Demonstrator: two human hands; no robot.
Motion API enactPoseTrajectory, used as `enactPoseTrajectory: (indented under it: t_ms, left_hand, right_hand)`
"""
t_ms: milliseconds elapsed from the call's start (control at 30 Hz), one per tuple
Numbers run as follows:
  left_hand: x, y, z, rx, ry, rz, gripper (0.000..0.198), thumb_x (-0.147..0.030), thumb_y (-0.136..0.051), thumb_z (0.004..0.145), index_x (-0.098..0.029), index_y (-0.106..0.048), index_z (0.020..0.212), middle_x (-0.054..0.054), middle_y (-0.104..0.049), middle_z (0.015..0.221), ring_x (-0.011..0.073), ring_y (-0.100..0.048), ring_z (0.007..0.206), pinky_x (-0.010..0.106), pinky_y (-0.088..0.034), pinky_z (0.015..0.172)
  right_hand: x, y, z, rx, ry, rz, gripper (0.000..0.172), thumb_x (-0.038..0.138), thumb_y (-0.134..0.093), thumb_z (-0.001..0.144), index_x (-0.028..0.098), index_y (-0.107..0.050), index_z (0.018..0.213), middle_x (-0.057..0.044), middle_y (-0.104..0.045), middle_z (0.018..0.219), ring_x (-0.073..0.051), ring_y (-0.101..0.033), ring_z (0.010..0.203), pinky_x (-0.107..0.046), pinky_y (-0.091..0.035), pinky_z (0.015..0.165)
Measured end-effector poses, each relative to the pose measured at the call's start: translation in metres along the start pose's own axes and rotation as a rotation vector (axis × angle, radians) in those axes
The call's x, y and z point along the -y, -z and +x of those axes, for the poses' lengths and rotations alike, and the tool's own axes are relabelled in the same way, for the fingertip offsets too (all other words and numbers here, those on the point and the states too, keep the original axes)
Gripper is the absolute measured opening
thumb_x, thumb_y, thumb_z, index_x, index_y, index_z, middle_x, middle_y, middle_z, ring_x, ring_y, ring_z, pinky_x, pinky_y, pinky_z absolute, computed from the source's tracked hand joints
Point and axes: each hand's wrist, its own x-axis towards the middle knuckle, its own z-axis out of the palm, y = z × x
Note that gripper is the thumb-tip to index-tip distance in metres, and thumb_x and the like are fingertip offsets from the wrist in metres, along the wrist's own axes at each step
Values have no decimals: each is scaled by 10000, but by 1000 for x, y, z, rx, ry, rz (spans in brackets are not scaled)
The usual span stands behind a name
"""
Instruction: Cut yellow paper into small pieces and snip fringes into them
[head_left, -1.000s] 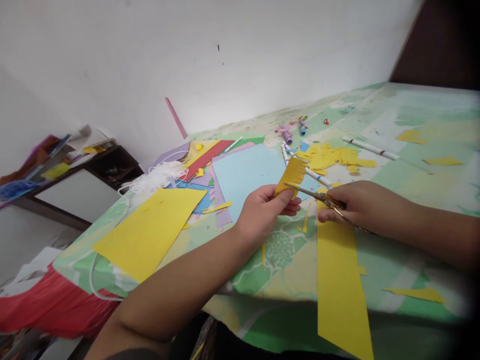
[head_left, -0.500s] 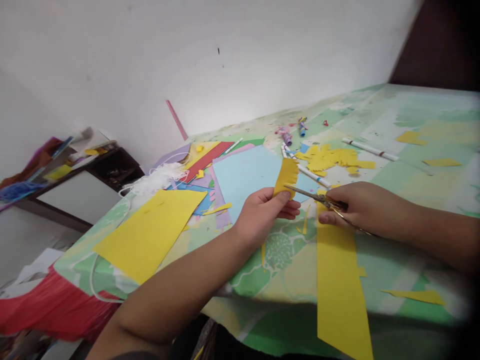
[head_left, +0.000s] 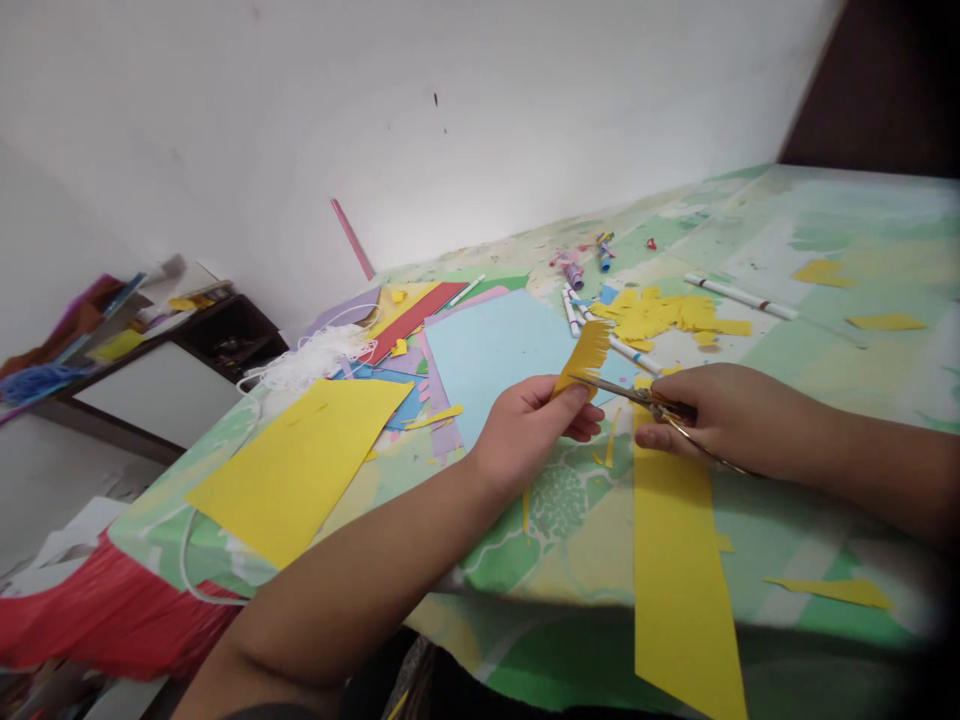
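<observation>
My left hand pinches a small strip of yellow paper between thumb and fingers. Its right edge is cut into a fringe, and the upper part leans to the right. My right hand is wrapped round the handles of a pair of scissors. The scissor blades point left and meet the strip just above my left thumb. Under my right hand a long yellow paper piece hangs over the table's front edge. A light blue sheet lies behind my left hand.
A large yellow sheet lies at left, by a tangle of white string. Fringed yellow scraps are heaped behind the scissors, among markers. Two small paper rolls stand farther back. A low cabinet is at far left.
The fringed strip has tilted further right, and its cut tabs stand more apart. The scissor blades look closer together. Both hands stay nearly in place.
</observation>
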Motion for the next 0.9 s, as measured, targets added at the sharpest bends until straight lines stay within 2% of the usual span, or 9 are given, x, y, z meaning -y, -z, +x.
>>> enactPoseTrajectory:
  t_ms: [900]
  left_hand:
    - [2,-1,0,0,-9,25,202,-354,-588,714,-153,-601,716,12,-633,636,81,-563,534,240,-465,575]
  right_hand:
    - [-1,0,0,-23,24,1,475,666,-400,701,219,-374,541,4,-447,502,-126,-371,474,-257,-225,454]
